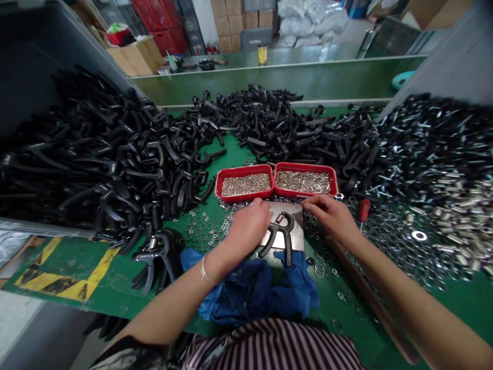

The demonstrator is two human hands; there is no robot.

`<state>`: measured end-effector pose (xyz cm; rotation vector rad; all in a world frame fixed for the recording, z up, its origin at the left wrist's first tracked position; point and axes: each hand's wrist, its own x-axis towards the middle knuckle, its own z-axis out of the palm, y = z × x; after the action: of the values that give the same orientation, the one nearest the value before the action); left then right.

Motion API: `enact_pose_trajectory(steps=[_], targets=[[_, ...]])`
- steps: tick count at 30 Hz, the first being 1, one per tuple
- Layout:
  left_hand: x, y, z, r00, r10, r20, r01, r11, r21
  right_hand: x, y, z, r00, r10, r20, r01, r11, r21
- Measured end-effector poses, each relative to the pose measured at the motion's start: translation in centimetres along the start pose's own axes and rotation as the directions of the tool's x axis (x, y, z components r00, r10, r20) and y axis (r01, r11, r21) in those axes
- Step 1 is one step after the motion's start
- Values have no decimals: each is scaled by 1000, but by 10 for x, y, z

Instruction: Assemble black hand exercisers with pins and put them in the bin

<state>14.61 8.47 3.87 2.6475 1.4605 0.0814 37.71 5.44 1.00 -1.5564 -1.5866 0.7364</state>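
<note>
On a metal plate (296,217) lies a black hand grip with a spring (287,237), its two handles pointing toward me. My left hand (251,226) is closed at the plate's left side, its fingertips just in front of the left red tray (244,197); what they pinch, if anything, is too small to tell. At the plate's right rear corner, my right hand (327,213) is closed, thumb and forefinger together around something I cannot make out. The right red tray (305,194) of small metal pins sits just beyond it.
Black handles (127,154) are heaped at left and back. A red screwdriver (364,209), washers (408,246), bolts (431,139) and metal sleeves (462,221) lie right. Blue cloth (254,293) and a wooden bar (370,298) are nearer me. Finished-looking grips (157,257) stack at left.
</note>
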Motion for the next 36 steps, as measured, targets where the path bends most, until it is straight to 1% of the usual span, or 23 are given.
enact_pose_trajectory(steps=[1, 2, 3, 4, 5, 7, 8, 9, 10, 13, 15, 18, 20, 22, 24, 25, 26, 28, 30, 31, 33, 36], targets=[[11, -17, -8, 1000, -23, -13, 23, 999, 29, 14, -6, 3, 996, -93, 19, 94, 989, -117], [24, -34, -14, 998, -53, -25, 55, 997, 59, 30, -13, 8, 982, -183, 50, 189, 954, -234], [38, -51, -17, 996, -89, -3, 89, 988, 130, 48, -21, 16, 960, -259, 106, 279, 898, -341], [52, -66, -19, 991, -128, 48, 117, 976, 184, 66, -29, 26, 931, -317, 181, 365, 827, -427], [65, -79, -19, 981, -153, 117, 126, 968, 216, 84, -37, 38, 896, -350, 275, 444, 750, -491], [82, -96, -15, 966, -168, 196, 120, 964, 238, 116, -49, 65, 821, -333, 464, 563, 607, -561], [86, -101, -12, 964, -162, 211, 111, 965, 236, 128, -53, 77, 801, -314, 510, 587, 577, -568], [88, -105, -8, 966, -155, 207, 106, 967, 233, 139, -54, 89, 790, -292, 540, 598, 560, -573], [87, -106, -5, 968, -153, 197, 105, 967, 233, 147, -53, 98, 789, -274, 550, 596, 558, -577], [79, -106, 3, 975, -166, 145, 129, 964, 232, 160, -44, 115, 802, -233, 549, 572, 565, -595], [76, -106, 7, 982, -161, 100, 137, 968, 211, 162, -37, 118, 810, -219, 544, 559, 565, -606], [78, -109, 10, 989, -134, 56, 124, 981, 153, 160, -33, 118, 826, -210, 523, 541, 558, -630], [80, -113, 9, 992, -122, 31, 118, 988, 99, 156, -34, 116, 838, -216, 501, 528, 550, -647], [76, -116, 3, 994, -101, -37, 101, 995, 2, 151, -37, 115, 848, -231, 477, 519, 542, -661], [63, -112, -5, 987, -76, -141, 55, 987, -150, 148, -40, 114, 853, -243, 463, 516, 536, -669], [54, -106, -8, 982, -64, -177, 21, 972, -234, 147, -40, 114, 854, -244, 460, 514, 535, -671], [44, -98, -10, 981, -47, -189, -16, 947, -321, 148, -40, 115, 855, -242, 459, 512, 535, -672], [22, -76, -7, 989, 10, -148, -82, 871, -484, 149, -39, 116, 858, -232, 458, 506, 538, -674], [6, -50, 4, 992, 92, -89, -127, 805, -580, 149, -39, 118, 863, -226, 452, 497, 543, -677], [0, -37, 12, 990, 119, -74, -140, 797, -588, 148, -39, 118, 866, -227, 445, 492, 547, -678], [-4, -18, 30, 988, 134, -74, -153, 831, -535, 146, -40, 118, 874, -233, 426, 479, 557, -679], [-3, -4, 51, 987, 123, -106, -154, 909, -388, 140, -45, 116, 887, -237, 395, 456, 579, -676]])
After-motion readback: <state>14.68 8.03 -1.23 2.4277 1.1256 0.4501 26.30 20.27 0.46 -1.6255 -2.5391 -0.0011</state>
